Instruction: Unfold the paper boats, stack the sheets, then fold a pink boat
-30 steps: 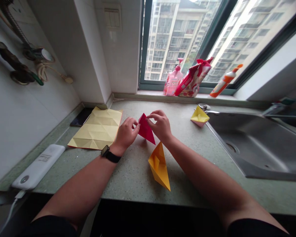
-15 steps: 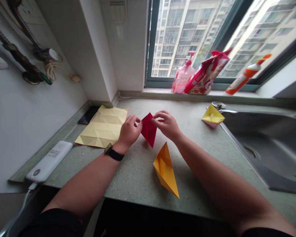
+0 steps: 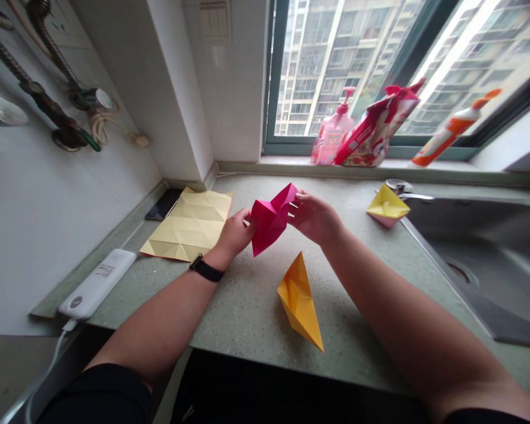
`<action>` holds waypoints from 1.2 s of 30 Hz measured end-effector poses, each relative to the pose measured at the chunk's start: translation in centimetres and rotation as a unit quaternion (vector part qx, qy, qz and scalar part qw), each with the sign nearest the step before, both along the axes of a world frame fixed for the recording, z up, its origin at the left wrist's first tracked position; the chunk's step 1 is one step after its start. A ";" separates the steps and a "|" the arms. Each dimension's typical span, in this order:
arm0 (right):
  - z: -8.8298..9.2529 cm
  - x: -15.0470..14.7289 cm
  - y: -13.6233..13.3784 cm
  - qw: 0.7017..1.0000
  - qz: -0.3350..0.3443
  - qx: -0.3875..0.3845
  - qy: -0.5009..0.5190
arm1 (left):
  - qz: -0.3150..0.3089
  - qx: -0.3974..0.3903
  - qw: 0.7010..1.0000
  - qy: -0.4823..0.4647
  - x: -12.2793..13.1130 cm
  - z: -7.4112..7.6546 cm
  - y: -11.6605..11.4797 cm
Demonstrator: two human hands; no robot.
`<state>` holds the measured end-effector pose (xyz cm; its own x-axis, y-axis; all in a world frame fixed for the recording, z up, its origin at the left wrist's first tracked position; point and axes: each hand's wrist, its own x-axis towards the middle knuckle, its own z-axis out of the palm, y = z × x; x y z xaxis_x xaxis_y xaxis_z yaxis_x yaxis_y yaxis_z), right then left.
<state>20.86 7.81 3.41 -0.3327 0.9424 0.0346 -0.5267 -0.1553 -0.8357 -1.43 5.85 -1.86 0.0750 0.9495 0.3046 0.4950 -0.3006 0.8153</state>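
Head view gives me the person's left hand (image 3: 235, 234) and right hand (image 3: 313, 218) raised just above the speckled green countertop (image 3: 247, 312), with a magenta origami piece (image 3: 270, 218) between them. The left fingers close narrowly on the paper's left side, their tips hidden behind it. The right fingers (image 3: 295, 207) sit against its right edge, though I cannot tell whether they grip it. A yellow paper boat (image 3: 299, 301) lies on the counter below the hands, and a creased yellow sheet (image 3: 188, 225) lies to the left, near the left hand. A small yellow-and-pink folded piece (image 3: 386, 205) sits farther right, beside the steel sink (image 3: 477, 253). A white power bank (image 3: 97, 282) lies near the counter's left edge.
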 end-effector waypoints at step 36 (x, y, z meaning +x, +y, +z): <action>-2.6 -0.4 0.7 0.991 0.043 -0.035 -0.125 | -0.252 -0.257 0.804 -0.474 0.5 2.5 -1.2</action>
<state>20.43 8.55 0.80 -0.4016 0.9075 -0.1235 -0.2877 -0.2530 -0.9237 -0.89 4.68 0.60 0.4559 0.8896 0.0282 -0.5000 0.2297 0.8350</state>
